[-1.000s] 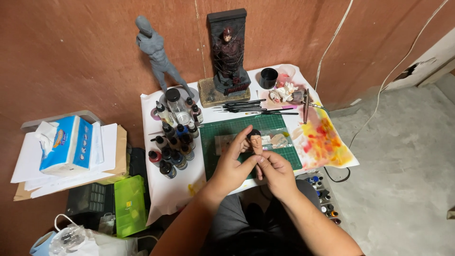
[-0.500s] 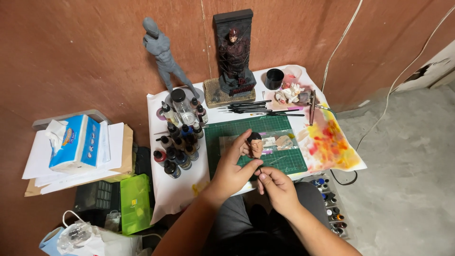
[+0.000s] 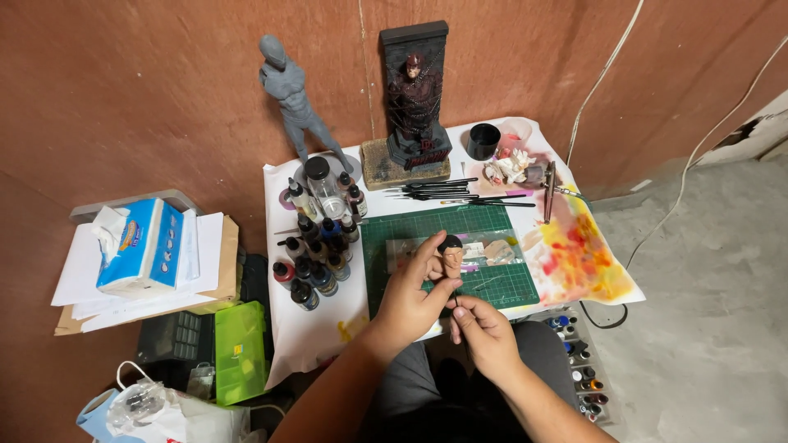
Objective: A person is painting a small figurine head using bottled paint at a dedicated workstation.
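Observation:
My left hand (image 3: 414, 294) holds a small painted figure head (image 3: 451, 256) with dark hair, pinched between thumb and fingers above the green cutting mat (image 3: 492, 223). My right hand (image 3: 484, 328) sits just below it, fingers closed on a thin dark stick (image 3: 455, 305) that runs up toward the head's neck. Both hands hover over the near edge of the small paper-covered table (image 3: 287, 324).
Several paint bottles (image 3: 316, 246) stand left of the mat. Brushes (image 3: 447, 190) lie behind it, with a grey statue (image 3: 294, 94), a dark red statue (image 3: 414, 98) and a black cup (image 3: 483, 141) at the back. A stained paper palette (image 3: 574, 254) lies right; a tissue box (image 3: 139, 244) and green case (image 3: 240, 349) sit left.
The hands have stayed together at the mat's near edge. My right hand has slipped slightly lower under the head, and the view has shifted a little.

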